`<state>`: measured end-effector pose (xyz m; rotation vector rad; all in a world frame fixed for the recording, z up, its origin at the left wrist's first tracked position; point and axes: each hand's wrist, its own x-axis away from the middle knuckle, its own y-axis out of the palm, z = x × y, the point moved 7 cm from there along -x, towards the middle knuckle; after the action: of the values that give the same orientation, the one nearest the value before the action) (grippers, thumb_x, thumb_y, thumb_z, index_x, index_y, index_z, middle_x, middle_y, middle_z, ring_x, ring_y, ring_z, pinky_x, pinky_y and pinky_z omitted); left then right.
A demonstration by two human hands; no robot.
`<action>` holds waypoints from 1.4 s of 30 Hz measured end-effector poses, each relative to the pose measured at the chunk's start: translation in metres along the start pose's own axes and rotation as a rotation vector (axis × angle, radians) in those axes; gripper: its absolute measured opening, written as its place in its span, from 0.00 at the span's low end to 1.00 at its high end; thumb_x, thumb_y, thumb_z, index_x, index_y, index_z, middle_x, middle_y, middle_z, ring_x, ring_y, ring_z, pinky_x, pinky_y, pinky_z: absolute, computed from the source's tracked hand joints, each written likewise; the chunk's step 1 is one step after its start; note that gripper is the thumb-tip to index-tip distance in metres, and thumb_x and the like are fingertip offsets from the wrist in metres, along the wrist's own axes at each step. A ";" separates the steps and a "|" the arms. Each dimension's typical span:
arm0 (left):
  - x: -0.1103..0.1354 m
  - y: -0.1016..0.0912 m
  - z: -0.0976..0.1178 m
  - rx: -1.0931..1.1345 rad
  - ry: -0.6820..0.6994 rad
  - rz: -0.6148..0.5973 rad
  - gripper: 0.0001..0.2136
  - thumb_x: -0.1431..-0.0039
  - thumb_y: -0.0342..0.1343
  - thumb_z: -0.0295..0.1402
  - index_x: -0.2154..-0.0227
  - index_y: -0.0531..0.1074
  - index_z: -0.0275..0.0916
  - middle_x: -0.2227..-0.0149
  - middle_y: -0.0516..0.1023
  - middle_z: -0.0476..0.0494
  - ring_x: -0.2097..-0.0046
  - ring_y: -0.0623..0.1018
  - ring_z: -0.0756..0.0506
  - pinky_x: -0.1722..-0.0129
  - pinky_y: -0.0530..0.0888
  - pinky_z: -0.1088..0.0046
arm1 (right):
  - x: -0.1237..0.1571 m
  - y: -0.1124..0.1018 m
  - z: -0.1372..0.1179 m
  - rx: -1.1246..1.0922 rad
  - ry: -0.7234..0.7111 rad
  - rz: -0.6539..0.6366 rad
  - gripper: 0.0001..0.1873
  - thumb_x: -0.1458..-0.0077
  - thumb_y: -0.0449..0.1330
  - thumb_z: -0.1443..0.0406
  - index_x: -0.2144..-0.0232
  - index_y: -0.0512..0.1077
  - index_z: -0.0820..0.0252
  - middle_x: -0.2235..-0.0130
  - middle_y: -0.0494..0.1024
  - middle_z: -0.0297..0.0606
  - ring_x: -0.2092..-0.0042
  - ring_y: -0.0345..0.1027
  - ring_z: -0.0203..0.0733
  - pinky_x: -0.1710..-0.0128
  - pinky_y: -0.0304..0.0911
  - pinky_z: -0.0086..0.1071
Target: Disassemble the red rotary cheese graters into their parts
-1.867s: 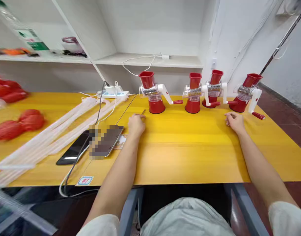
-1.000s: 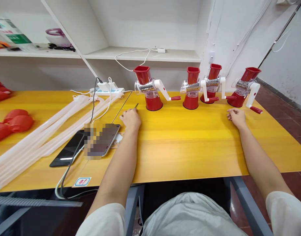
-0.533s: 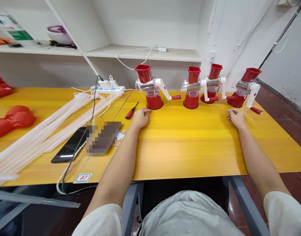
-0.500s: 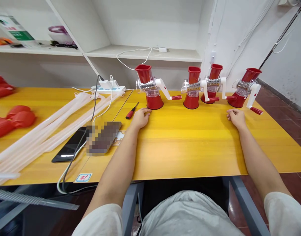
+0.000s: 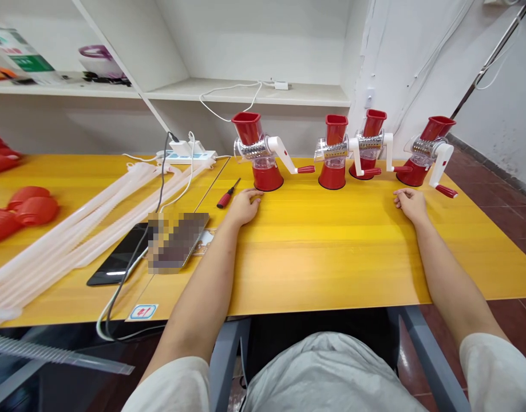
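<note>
My left hand [image 5: 244,207] rests on the yellow table with its fingers loosely curled and nothing visible in them. It lies just in front of the red base of a rotary drum grater [image 5: 268,176], which stands upright with its white crank toward the right. Left of that hand lies a red-and-black screwdriver [image 5: 226,198]. My right hand [image 5: 411,205], also curled and holding nothing visible, rests in front of the rightmost rotary grater [image 5: 412,173]. Between the hands, farther back, stand a third grater [image 5: 332,174] and another grater [image 5: 375,120] partly behind its crank.
Left on the table [image 5: 331,257] are long translucent strips [image 5: 80,232], red plastic parts [image 5: 37,210], a black tablet-like device [image 5: 117,257], a pixelated flat object [image 5: 181,243] and a power strip [image 5: 189,155] with trailing cables. A white shelf [image 5: 249,92] runs behind.
The whole view has shifted slightly to the left. Both hands and the graters keep their places on the table.
</note>
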<state>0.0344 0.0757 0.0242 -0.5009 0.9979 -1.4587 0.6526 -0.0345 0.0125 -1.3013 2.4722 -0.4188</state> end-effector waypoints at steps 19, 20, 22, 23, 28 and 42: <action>-0.001 0.001 -0.001 0.004 0.003 -0.015 0.23 0.31 0.54 0.31 0.40 0.86 0.31 0.29 0.81 0.28 0.29 0.81 0.31 0.21 0.71 0.54 | 0.001 0.001 -0.004 -0.018 0.013 0.000 0.18 0.36 0.66 0.53 0.58 0.79 0.64 0.69 0.81 0.36 0.73 0.68 0.27 0.70 0.65 0.23; -0.001 0.001 -0.001 0.006 0.005 -0.017 0.23 0.31 0.54 0.31 0.39 0.86 0.31 0.29 0.81 0.27 0.29 0.81 0.31 0.21 0.71 0.54 | 0.002 0.001 -0.004 -0.023 0.010 0.004 0.18 0.36 0.66 0.53 0.57 0.79 0.63 0.69 0.80 0.36 0.73 0.68 0.28 0.70 0.65 0.23; -0.002 0.001 -0.001 0.008 0.006 -0.020 0.24 0.31 0.55 0.31 0.39 0.85 0.31 0.29 0.81 0.28 0.29 0.81 0.31 0.21 0.71 0.54 | 0.003 0.001 -0.006 -0.035 0.000 0.021 0.19 0.37 0.67 0.52 0.52 0.78 0.61 0.69 0.80 0.34 0.72 0.69 0.29 0.69 0.66 0.24; -0.002 0.001 -0.001 0.009 0.006 -0.022 0.24 0.31 0.55 0.31 0.39 0.85 0.31 0.29 0.81 0.28 0.29 0.81 0.31 0.21 0.71 0.54 | 0.004 0.001 -0.007 -0.041 -0.006 0.032 0.20 0.37 0.67 0.53 0.50 0.78 0.60 0.69 0.80 0.34 0.72 0.69 0.30 0.69 0.66 0.24; -0.002 0.001 -0.001 0.013 0.004 -0.028 0.24 0.32 0.55 0.32 0.39 0.85 0.30 0.29 0.81 0.27 0.28 0.80 0.31 0.21 0.72 0.55 | 0.009 0.011 -0.012 -0.063 -0.048 0.043 0.21 0.39 0.66 0.53 0.50 0.78 0.59 0.66 0.82 0.36 0.67 0.73 0.31 0.62 0.73 0.26; -0.001 0.001 0.001 0.011 -0.009 -0.028 0.22 0.32 0.55 0.31 0.40 0.85 0.31 0.31 0.82 0.28 0.29 0.80 0.32 0.21 0.71 0.54 | 0.019 0.140 -0.068 -0.068 -0.253 -0.322 0.49 0.50 0.79 0.48 0.31 0.74 0.58 0.30 0.79 0.52 0.27 0.75 0.59 0.19 0.71 0.64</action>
<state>0.0366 0.0764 0.0240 -0.5143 0.9790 -1.4848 0.5113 0.0335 0.0166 -1.6750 2.0923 -0.2270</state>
